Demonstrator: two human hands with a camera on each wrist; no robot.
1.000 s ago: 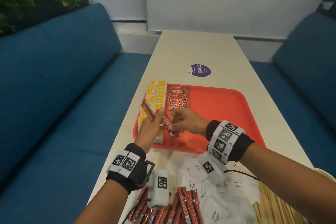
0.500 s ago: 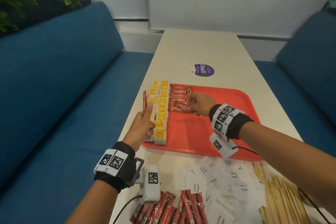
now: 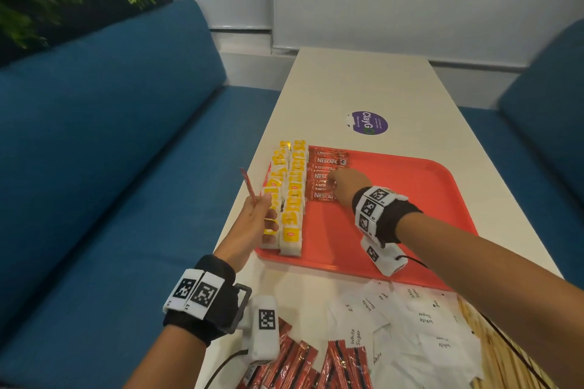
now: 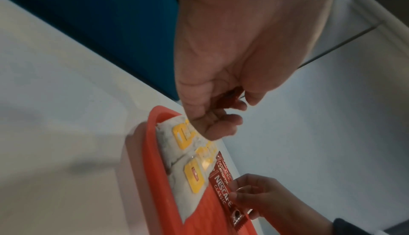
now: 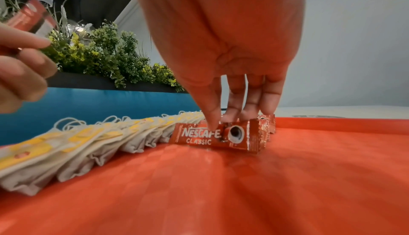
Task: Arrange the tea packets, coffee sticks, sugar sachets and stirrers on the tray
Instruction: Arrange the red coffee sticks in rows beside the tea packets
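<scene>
Head view: right hand (image 3: 346,186) presses straight fingertips (image 5: 213,125) on the nearest red Nescafé coffee stick (image 5: 218,138), closing the row on the orange plastic tray (image 3: 410,208). Left hand (image 3: 256,224), at 9 o'clock, pinches a spare red stick (image 3: 248,185). Recommend squaring it flush against the yellow-tagged tea packets (image 3: 292,199) before release.

We see the head view evenly lit by soft indoor light, with a pale sheen on the table (image 3: 363,82) beyond the tray (image 3: 410,199) and straight lines bowing toward the edges. The left wrist view is dimmer and grainy; the left hand (image 4: 232,55) is soft, and the table beside the tray is smeared. In the right wrist view the tray floor nearest us blurs, while the right hand (image 5: 221,37) looms large and glows orange.
</scene>
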